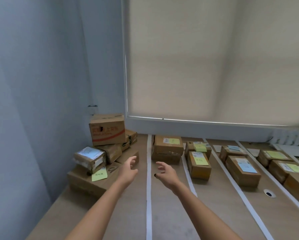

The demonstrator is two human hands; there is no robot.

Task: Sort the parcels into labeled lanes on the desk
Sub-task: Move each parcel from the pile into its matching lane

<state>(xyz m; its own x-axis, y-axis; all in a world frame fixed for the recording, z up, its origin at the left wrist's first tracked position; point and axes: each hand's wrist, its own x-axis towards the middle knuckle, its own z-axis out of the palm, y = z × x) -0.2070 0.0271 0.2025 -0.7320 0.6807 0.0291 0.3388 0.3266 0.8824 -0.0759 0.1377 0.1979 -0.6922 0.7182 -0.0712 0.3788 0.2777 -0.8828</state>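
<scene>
My left hand [128, 168] and right hand [164, 170] hang over the desk [171, 213], fingers loose, holding nothing. The unsorted parcels [100, 153] are piled just left of my left hand.

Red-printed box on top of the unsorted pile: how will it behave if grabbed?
The red-printed box is cardboard, so probably stiff. It sits highest on the pile of parcels, resting on uneven boxes, so a push may tip it. Likely needs both the left hand and right hand.
</scene>
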